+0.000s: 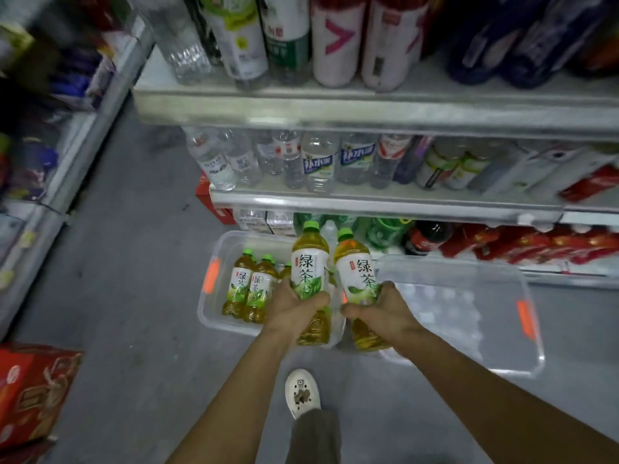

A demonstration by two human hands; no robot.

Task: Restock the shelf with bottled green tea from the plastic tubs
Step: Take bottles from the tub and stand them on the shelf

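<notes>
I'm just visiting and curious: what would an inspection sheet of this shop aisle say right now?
Surface: grey floor, two clear plastic tubs standing on it below the shelves.
Job's things: left tub holds several green tea bottles; right tub shows no tea bottles; one bottle in each hand, upright.
Clutter: red carton at lower left.
Hands: left hand grips a tea bottle; right hand grips another tea bottle.
Cables: nothing seen.
Surroundings: shelves stocked with water and other drinks; white shoe below the arms.
</notes>
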